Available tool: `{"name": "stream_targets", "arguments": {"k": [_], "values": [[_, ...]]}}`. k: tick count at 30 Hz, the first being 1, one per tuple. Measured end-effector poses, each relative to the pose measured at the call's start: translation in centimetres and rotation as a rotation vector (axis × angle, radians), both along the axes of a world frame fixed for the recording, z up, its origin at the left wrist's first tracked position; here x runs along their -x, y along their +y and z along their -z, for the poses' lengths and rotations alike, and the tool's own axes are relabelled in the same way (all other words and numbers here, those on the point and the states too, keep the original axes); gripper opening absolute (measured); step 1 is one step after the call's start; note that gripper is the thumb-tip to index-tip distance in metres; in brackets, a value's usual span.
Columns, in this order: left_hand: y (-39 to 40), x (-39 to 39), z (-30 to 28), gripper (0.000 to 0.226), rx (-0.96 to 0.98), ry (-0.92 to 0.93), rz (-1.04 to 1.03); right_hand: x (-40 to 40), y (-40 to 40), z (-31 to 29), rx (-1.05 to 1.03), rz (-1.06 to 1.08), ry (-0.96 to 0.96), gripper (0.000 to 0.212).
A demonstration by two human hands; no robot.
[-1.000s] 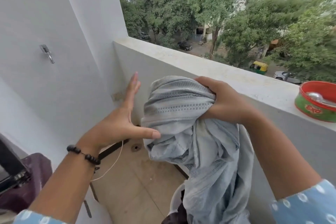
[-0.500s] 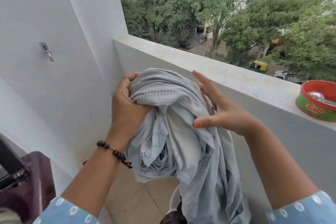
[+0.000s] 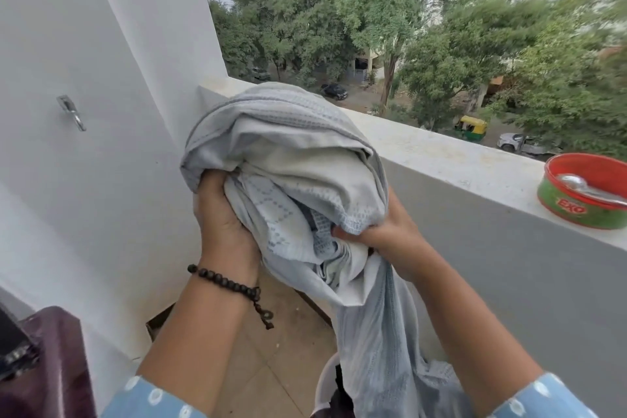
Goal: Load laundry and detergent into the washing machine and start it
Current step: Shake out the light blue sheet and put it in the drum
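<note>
A light grey patterned cloth (image 3: pixel 288 153) is bunched up at chest height in front of the balcony wall. My left hand (image 3: pixel 224 227) grips its lower left side. On the lower right, my right hand (image 3: pixel 383 234) clutches a fold. The cloth's tail hangs down to a white basket (image 3: pixel 324 387) at the bottom, where dark laundry shows. A dark purple machine corner (image 3: pixel 57 360) sits at the lower left edge. On the ledge at the right stands a red and green EXO tub (image 3: pixel 587 197) with a spoon in it.
The grey balcony parapet (image 3: pixel 458 163) runs from the middle to the right. A white wall with a metal hook (image 3: pixel 72 112) fills the left. A tiled floor (image 3: pixel 271 360) lies below. Trees and a street lie beyond.
Both hands have worked the cloth into a tighter bundle. My left hand went from open to gripping the underside. My right hand dropped from the top to a lower fold.
</note>
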State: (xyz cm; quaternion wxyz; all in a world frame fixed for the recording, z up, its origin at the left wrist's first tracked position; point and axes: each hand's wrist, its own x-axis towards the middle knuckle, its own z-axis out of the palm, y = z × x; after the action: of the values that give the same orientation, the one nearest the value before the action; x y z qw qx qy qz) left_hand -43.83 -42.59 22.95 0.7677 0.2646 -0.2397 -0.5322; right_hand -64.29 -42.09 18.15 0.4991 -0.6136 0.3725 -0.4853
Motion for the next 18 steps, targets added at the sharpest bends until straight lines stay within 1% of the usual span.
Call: {"name": "stream_targets", "arguments": {"k": [2, 3, 4, 5, 6, 8, 9, 10, 12, 14, 16, 17, 18], "values": [[0.1, -0.3, 1.0, 0.053, -0.015, -0.057, 0.064, 0.2, -0.2, -0.2, 0.014, 0.080, -0.065, 0.098], [0.2, -0.7, 1.6, 0.047, -0.026, -0.109, 0.093, 0.6, -0.2, -0.4, 0.024, 0.112, -0.084, 0.095], [0.5, -1.2, 2.0, 0.044, -0.032, -0.205, 0.090, 0.9, -0.3, -0.7, 0.044, 0.137, -0.094, 0.093], [0.9, -1.9, 2.4, 0.048, -0.026, -0.343, 0.066, 1.3, -0.3, -1.1, 0.069, 0.157, -0.085, 0.089], [1.3, -2.9, 3.0, 0.061, -0.012, -0.493, 0.040, 1.7, -0.4, -1.5, 0.095, 0.162, -0.071, 0.085], [2.5, -4.8, 3.7, 0.096, 0.020, -0.752, 0.036, 2.4, -0.5, -2.4, 0.163, 0.142, -0.010, 0.076], [3.0, -5.5, 3.4, 0.108, 0.026, -0.842, 0.048, 2.6, -0.6, -2.8, 0.201, 0.138, 0.047, 0.073], [3.4, -6.1, 2.8, 0.115, 0.051, -0.936, 0.055, 2.7, -0.7, -3.3, 0.235, 0.140, 0.119, 0.074], [4.3, -6.5, 0.8, 0.120, 0.134, -1.174, 0.071, 2.4, -0.7, -4.4, 0.300, 0.124, 0.297, 0.078], [5.0, -5.5, -1.2, 0.127, 0.199, -1.455, 0.106, 1.5, -0.5, -5.4, 0.383, 0.085, 0.485, 0.080], [5.2, -3.5, -2.4, 0.135, 0.167, -1.731, 0.148, 0.3, -0.2, -6.2, 0.501, 0.041, 0.642, 0.083], [5.0, -2.5, -2.5, 0.139, 0.143, -1.835, 0.164, -0.2, -0.1, -6.6, 0.558, 0.021, 0.707, 0.084], [4.8, -1.7, -2.4, 0.142, 0.132, -1.892, 0.166, -0.7, 0.1, -6.9, 0.599, 0.006, 0.756, 0.083]]}}
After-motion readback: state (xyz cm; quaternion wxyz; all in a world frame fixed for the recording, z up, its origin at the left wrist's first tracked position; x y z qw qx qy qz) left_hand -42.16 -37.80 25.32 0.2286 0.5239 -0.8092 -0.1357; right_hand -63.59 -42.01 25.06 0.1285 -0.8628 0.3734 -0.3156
